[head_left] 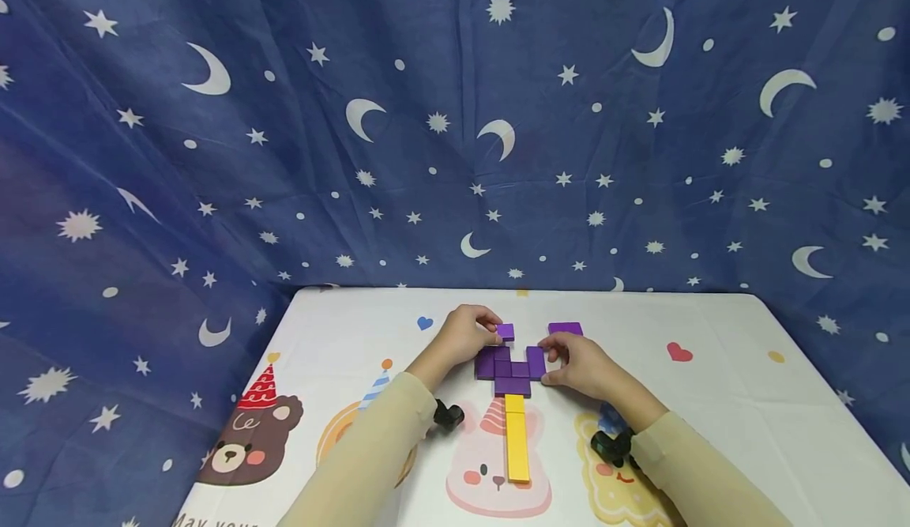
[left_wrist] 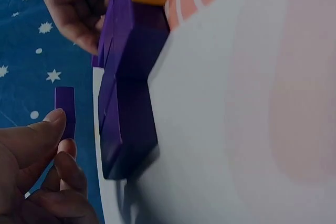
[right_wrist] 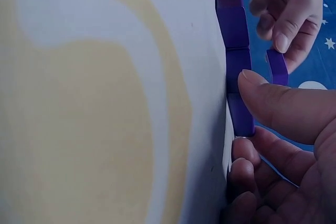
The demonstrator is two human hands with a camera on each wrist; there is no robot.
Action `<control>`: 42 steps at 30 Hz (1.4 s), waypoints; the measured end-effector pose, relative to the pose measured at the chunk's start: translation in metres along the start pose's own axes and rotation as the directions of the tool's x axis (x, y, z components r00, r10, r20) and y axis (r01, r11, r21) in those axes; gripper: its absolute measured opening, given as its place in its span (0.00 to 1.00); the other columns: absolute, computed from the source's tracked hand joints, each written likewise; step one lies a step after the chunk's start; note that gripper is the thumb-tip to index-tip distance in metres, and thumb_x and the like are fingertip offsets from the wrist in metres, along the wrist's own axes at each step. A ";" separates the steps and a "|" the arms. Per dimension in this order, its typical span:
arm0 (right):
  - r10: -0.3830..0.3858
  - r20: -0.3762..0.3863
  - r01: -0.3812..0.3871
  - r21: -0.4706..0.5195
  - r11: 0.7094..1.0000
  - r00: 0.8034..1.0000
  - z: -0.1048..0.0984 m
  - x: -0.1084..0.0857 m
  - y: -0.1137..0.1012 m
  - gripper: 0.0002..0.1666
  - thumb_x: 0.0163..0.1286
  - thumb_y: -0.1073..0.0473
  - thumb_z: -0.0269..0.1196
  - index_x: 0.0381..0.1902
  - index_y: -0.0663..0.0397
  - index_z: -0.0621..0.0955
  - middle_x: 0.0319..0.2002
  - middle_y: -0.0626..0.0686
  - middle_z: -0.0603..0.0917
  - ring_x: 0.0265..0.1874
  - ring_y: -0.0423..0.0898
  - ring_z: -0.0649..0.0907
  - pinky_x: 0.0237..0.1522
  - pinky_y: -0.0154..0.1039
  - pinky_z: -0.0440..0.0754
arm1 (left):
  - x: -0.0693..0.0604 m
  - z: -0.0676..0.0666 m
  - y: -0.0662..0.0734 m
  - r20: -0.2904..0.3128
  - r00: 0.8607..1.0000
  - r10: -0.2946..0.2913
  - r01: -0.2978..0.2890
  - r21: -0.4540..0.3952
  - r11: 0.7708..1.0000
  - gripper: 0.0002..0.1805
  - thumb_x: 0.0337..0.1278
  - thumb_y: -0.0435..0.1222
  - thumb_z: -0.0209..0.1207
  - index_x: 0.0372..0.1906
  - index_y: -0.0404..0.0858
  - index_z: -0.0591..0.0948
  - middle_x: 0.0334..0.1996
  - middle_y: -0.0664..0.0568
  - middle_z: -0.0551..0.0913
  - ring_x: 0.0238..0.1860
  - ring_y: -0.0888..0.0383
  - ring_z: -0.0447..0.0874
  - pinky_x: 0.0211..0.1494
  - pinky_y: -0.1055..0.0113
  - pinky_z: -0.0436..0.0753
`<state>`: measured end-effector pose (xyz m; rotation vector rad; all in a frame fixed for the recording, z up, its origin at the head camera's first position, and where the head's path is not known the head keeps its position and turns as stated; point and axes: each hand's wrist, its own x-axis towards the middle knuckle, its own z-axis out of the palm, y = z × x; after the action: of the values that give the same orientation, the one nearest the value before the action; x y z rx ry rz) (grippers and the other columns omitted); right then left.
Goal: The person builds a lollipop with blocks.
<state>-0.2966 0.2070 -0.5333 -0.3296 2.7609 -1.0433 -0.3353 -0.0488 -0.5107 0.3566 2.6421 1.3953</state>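
My left hand (head_left: 464, 333) pinches a small purple block (head_left: 505, 332) between thumb and fingertips. In the left wrist view this purple block (left_wrist: 65, 98) appears raised off the table. Just below it in the head view lies a cluster of purple blocks (head_left: 512, 385), placed edge to edge. My right hand (head_left: 581, 364) grips an oblong purple block (head_left: 535, 362) at the cluster's right side, thumb at the near end and fingers toward the far end. A small yellow block (head_left: 515, 404) and a long yellow block (head_left: 517, 448) run in line from the cluster toward me.
Another purple block (head_left: 565, 328) lies beyond my right hand. The white tablecloth (head_left: 746, 400) bears printed cartoon animals and hearts. A blue curtain (head_left: 455, 156) with moons and stars hangs behind the table's far edge. Black wrist devices (head_left: 613, 447) sit near my sleeves.
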 end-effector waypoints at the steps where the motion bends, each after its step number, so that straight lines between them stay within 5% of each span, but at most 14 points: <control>1: -0.001 0.000 0.001 -0.001 1.000 1.000 0.000 0.000 0.000 0.33 0.56 0.61 0.83 0.59 0.56 0.84 0.38 0.49 0.80 0.39 0.46 0.76 0.43 0.41 0.74 | 0.000 0.001 0.001 0.003 1.000 0.003 -0.003 -0.001 1.000 0.11 0.59 0.34 0.75 0.47 0.43 0.91 0.36 0.56 0.87 0.45 0.57 0.81 0.58 0.57 0.79; 19: -0.011 -0.001 0.011 -0.005 1.000 1.000 0.001 0.000 0.002 0.33 0.56 0.61 0.83 0.59 0.56 0.84 0.38 0.49 0.80 0.38 0.46 0.75 0.41 0.40 0.73 | -0.005 0.015 0.007 0.034 0.999 0.001 -0.002 0.033 0.999 0.10 0.62 0.37 0.75 0.47 0.45 0.90 0.36 0.58 0.86 0.39 0.61 0.81 0.48 0.64 0.81; 30: -0.003 -0.002 0.003 -0.005 1.000 1.000 0.001 0.000 0.001 0.34 0.56 0.61 0.83 0.60 0.55 0.84 0.38 0.49 0.80 0.39 0.46 0.75 0.42 0.40 0.73 | -0.004 0.020 0.002 0.046 0.999 -0.001 -0.002 0.060 0.998 0.11 0.61 0.38 0.76 0.47 0.47 0.91 0.42 0.57 0.91 0.45 0.61 0.85 0.58 0.59 0.84; 42: -0.009 0.003 0.009 0.007 1.000 1.000 0.000 0.000 0.001 0.34 0.56 0.61 0.83 0.60 0.56 0.84 0.38 0.49 0.81 0.38 0.46 0.76 0.42 0.40 0.73 | -0.005 0.023 0.005 0.041 0.999 0.006 -0.011 0.130 0.991 0.12 0.60 0.39 0.76 0.48 0.46 0.91 0.40 0.57 0.90 0.42 0.61 0.83 0.55 0.60 0.81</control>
<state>-0.2965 0.2077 -0.5336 -0.3431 2.7555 -1.0533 -0.3245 -0.0292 -0.5194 0.4064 2.7085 1.2080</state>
